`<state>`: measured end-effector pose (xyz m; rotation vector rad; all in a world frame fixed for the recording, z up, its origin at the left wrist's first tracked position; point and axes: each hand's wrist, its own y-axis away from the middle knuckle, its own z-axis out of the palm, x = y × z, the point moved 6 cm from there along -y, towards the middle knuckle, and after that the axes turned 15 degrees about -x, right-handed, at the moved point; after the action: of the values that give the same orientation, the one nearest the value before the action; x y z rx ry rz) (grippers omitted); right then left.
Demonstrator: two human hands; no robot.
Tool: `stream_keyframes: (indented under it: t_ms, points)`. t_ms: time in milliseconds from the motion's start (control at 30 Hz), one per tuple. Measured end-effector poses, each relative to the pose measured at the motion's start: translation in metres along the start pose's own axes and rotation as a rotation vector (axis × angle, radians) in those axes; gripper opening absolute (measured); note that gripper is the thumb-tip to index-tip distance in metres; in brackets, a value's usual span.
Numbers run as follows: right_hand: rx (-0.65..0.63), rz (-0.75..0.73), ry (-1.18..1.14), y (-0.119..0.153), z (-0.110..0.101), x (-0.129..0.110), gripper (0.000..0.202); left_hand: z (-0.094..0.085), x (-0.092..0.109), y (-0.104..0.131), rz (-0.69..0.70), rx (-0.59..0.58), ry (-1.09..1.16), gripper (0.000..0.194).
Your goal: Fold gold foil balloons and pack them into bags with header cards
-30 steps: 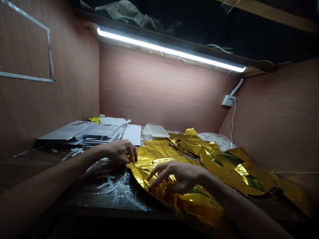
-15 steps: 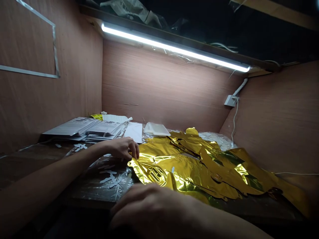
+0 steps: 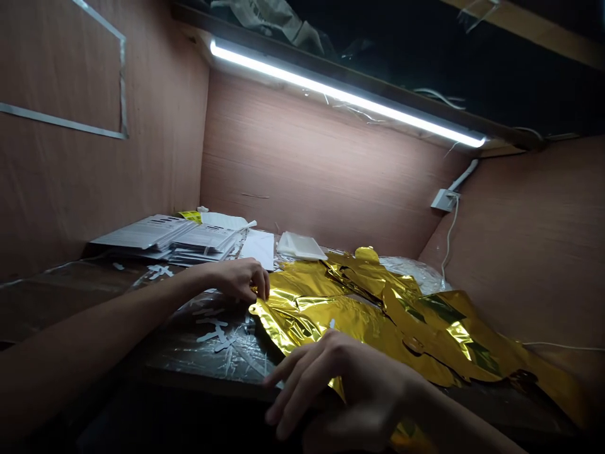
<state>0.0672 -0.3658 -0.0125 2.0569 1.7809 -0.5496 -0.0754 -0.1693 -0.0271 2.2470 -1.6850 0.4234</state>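
My left hand [image 3: 241, 277] pinches the left edge of a flat gold foil balloon [image 3: 326, 306], close to a small tab with a hole. The foil lies creased and shiny over the table, on and beside other flat gold foil balloons [image 3: 449, 340]. In front of the table edge, my right hand [image 3: 340, 384] hangs with its fingers apart and pointing down to the left. It covers part of the foil's near edge, and a piece of gold foil shows below its wrist. Nothing shows between its fingers; its thumb is hard to make out.
Stacks of printed paper [image 3: 189, 239] lie at the back left, beside a white sheet [image 3: 259, 247] and a translucent plastic tray [image 3: 300, 246]. White paper scraps [image 3: 215, 334] litter the dark table [image 3: 174, 359]. A cable [image 3: 451, 246] hangs from a wall box at the right.
My right hand has moved right and its fingers have spread apart. My left hand keeps its pinch on the foil balloon's edge. The view has shifted slightly.
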Motion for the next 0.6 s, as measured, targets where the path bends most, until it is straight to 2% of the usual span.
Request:
stream_keyframes:
  t_ms: [167, 267, 367, 433, 533, 567, 600]
  points:
    - [0.008, 0.13, 0.41, -0.031, 0.025, -0.01, 0.03, 0.0, 0.002, 0.0, -0.005, 0.002, -0.016, 0.029]
    - [0.015, 0.082, 0.561, -0.036, 0.018, -0.016, 0.038, 0.0, 0.004, 0.0, -0.027, 0.008, -0.034, 0.031]
    - [0.142, 0.26, 0.663, -0.017, -0.005, -0.01, 0.037, 0.001, 0.005, 0.0, -0.035, 0.001, -0.032, 0.033]
    - [0.177, 0.383, 0.632, 0.004, -0.008, -0.004, 0.042, 0.0, 0.003, 0.001, -0.052, 0.017, -0.035, 0.034]
    - [0.225, 0.631, 0.526, 0.041, 0.008, 0.014, 0.091, -0.003, -0.001, 0.003, -0.098, 0.063, -0.039, 0.035]
    - [0.21, 0.716, 0.527, 0.053, 0.017, 0.021, 0.1, -0.005, -0.001, 0.005, -0.106, 0.072, -0.043, 0.036]
    - [0.2, 0.781, 0.526, 0.063, 0.025, 0.027, 0.099, -0.007, 0.0, 0.006, -0.112, 0.075, -0.047, 0.036]
